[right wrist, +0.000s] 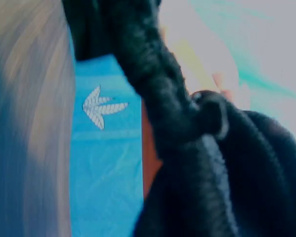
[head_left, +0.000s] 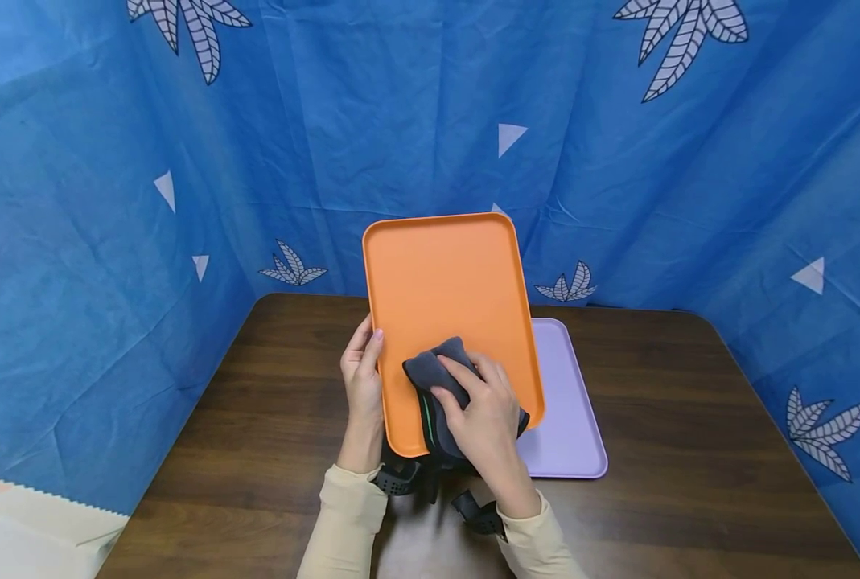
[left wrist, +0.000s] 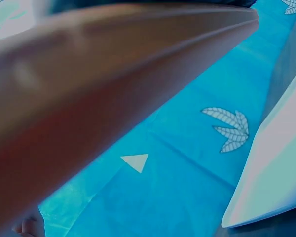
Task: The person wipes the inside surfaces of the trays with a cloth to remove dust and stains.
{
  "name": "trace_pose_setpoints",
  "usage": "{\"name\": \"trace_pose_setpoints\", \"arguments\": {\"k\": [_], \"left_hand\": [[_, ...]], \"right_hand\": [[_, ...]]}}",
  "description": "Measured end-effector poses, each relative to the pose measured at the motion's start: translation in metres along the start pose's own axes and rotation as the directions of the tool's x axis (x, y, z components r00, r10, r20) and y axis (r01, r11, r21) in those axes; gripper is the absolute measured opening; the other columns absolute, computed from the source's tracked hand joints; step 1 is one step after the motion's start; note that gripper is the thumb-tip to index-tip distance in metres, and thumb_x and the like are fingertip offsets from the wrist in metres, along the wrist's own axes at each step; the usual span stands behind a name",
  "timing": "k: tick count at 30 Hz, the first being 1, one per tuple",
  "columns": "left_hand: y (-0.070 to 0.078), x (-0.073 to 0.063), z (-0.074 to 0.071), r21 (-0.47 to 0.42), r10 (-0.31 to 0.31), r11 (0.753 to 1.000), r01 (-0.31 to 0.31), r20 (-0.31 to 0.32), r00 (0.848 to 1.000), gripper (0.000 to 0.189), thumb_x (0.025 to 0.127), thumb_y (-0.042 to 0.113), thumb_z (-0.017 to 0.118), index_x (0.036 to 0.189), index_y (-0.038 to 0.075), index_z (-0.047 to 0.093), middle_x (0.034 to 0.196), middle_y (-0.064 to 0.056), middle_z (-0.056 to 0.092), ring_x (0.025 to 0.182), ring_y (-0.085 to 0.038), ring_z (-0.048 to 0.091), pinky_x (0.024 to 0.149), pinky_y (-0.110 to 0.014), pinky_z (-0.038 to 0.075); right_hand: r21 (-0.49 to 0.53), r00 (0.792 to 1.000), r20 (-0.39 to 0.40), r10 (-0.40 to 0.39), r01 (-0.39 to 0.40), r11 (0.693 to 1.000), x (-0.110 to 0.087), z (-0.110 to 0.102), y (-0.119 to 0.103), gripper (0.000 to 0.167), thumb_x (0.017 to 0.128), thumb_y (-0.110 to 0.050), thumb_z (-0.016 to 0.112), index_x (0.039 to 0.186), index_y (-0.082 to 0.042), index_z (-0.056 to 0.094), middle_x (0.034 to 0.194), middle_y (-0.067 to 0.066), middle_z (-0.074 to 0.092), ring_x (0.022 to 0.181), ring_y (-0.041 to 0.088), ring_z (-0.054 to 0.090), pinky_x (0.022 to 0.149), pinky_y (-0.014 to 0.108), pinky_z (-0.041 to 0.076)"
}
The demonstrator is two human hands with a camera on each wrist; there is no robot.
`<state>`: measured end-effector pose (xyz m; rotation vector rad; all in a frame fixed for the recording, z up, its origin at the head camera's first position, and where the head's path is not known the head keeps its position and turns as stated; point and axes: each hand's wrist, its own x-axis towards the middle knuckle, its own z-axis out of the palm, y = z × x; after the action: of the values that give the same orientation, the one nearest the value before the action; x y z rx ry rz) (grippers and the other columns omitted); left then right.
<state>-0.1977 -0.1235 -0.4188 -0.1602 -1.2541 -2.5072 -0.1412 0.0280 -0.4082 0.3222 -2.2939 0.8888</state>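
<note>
An orange tray (head_left: 444, 281) is held up and tilted over the table. My left hand (head_left: 363, 386) grips its left edge, thumb on the front side and fingers behind. In my right hand (head_left: 489, 414) is a bunched dark grey cloth (head_left: 437, 371) with black edging and a green stripe, held against the lower part of the tray. The left wrist view has the tray's blurred edge (left wrist: 123, 74) crossing it diagonally. Close to the camera in the right wrist view, the cloth (right wrist: 172, 118) hangs in dark folds and hides most of the right hand.
A lilac tray (head_left: 567, 402) lies on the brown wooden table (head_left: 661, 418), partly behind the orange one and to its right. Blue curtains (head_left: 372, 121) with leaf prints enclose the table at the back and sides. Black straps (head_left: 398, 480) are on both wrists.
</note>
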Motion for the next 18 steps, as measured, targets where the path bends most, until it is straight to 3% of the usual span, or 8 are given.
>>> {"name": "trace_pose_setpoints", "arguments": {"k": [10, 18], "left_hand": [[0.002, 0.001, -0.004, 0.018, -0.011, 1.000, 0.011, 0.005, 1.000, 0.042, 0.101, 0.012, 0.050, 0.141, 0.000, 0.048, 0.118, 0.000, 0.070, 0.099, -0.013, 0.070, 0.087, -0.028, 0.056], [0.004, 0.002, -0.007, 0.000, 0.013, 1.000, -0.013, -0.005, 1.000, 0.042, 0.101, 0.013, 0.051, 0.141, -0.001, 0.048, 0.119, -0.001, 0.070, 0.099, -0.013, 0.070, 0.086, -0.027, 0.056]], "right_hand": [[-0.001, 0.990, -0.026, 0.139, -0.139, 0.990, 0.003, -0.016, 0.026, 0.038, 0.077, -0.017, 0.083, 0.114, -0.015, 0.074, 0.112, 0.012, 0.065, 0.101, 0.031, 0.058, 0.079, 0.047, 0.051], [-0.016, 0.963, -0.083, 0.257, -0.260, 0.966, 0.004, -0.029, 0.046, 0.037, 0.077, -0.017, 0.082, 0.113, -0.012, 0.074, 0.113, 0.014, 0.065, 0.099, 0.034, 0.058, 0.076, 0.049, 0.048]]}}
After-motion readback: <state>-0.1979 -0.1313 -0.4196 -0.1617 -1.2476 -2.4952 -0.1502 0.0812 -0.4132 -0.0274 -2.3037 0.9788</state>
